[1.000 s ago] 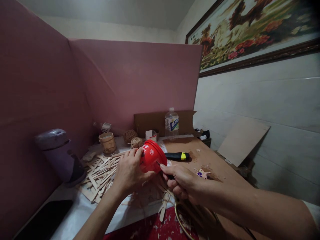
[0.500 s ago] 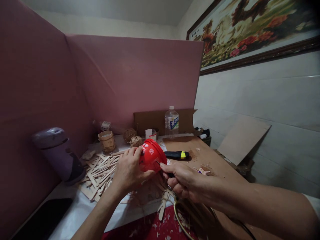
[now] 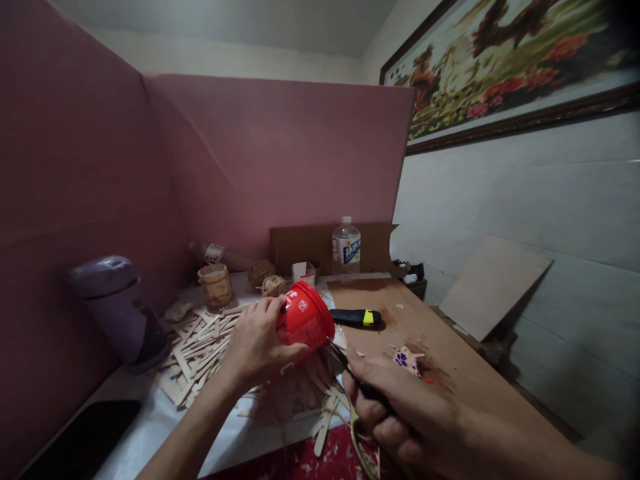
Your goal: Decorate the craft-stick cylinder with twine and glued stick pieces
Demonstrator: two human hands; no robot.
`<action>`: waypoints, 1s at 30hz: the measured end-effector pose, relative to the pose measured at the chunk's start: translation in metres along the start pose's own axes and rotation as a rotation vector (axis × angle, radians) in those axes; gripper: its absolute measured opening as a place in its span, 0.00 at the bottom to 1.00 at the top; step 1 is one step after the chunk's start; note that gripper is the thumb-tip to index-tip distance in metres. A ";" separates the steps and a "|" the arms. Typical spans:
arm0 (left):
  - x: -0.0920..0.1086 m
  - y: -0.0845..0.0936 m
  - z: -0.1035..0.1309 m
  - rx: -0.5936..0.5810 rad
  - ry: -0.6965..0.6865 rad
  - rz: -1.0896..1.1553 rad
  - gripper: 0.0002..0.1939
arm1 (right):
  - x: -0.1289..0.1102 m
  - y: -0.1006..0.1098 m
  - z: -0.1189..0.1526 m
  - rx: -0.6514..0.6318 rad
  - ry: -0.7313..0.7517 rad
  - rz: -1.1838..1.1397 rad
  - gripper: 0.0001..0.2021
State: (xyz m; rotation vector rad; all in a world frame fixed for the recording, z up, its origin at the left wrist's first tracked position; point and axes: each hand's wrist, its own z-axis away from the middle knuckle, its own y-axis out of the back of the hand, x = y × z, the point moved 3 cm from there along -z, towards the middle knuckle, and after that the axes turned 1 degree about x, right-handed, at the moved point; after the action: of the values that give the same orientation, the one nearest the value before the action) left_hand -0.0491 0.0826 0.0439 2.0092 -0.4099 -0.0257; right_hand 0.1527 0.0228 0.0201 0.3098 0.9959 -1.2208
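Observation:
My left hand (image 3: 257, 343) is wrapped round a red plastic tub (image 3: 306, 319) with white print, which is tilted on its side with its rim facing right. In my right hand (image 3: 395, 400) is a slim pointed tool (image 3: 363, 383) with a black handle and a thin dark tip. The tip is close to the tub's lower rim; whether it touches is unclear. Under the hands lie wooden craft sticks (image 3: 324, 427) and a gold-coloured metal loop (image 3: 356, 437), partly hidden by my right hand.
Many craft sticks (image 3: 200, 350) are heaped at the left beside a purple tumbler (image 3: 117, 313). Behind stand a small wooden cup (image 3: 215, 287), twine balls (image 3: 273, 286) and a plastic bottle (image 3: 346, 248). A black-and-yellow utility knife (image 3: 356, 317) lies on the brown board (image 3: 450, 347).
My right hand has drawn the tool back from the tub's side, down and to the right. A scrap with purple print on the board is more exposed. My left hand still grips the tub.

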 end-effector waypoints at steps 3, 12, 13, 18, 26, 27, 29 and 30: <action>0.000 -0.001 -0.001 -0.002 0.003 0.007 0.37 | -0.004 0.001 -0.011 -0.012 0.077 0.027 0.20; 0.000 0.001 0.002 -0.059 -0.024 -0.049 0.47 | -0.033 0.032 -0.022 0.342 0.492 0.523 0.13; 0.000 0.001 0.002 -0.072 -0.020 -0.066 0.46 | -0.037 0.041 -0.023 0.393 0.528 0.559 0.13; -0.003 0.005 0.001 -0.057 0.038 -0.001 0.40 | -0.066 0.077 -0.021 0.560 0.677 0.861 0.08; -0.021 0.012 0.003 -0.072 0.231 0.312 0.37 | -0.114 0.073 -0.070 0.639 0.606 1.416 0.14; -0.020 0.011 0.004 -0.082 0.224 0.326 0.37 | -0.116 0.069 -0.081 0.638 0.592 1.460 0.14; -0.019 0.010 0.005 -0.095 0.217 0.342 0.36 | -0.120 0.062 -0.095 0.644 0.580 1.523 0.15; -0.018 0.010 0.005 -0.099 0.220 0.342 0.35 | -0.120 0.057 -0.096 0.651 0.581 1.544 0.16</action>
State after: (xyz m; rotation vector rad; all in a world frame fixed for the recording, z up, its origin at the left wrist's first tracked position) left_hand -0.0702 0.0794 0.0472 1.7987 -0.5923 0.3769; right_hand 0.1582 0.1855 0.0419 1.6441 0.4736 0.0713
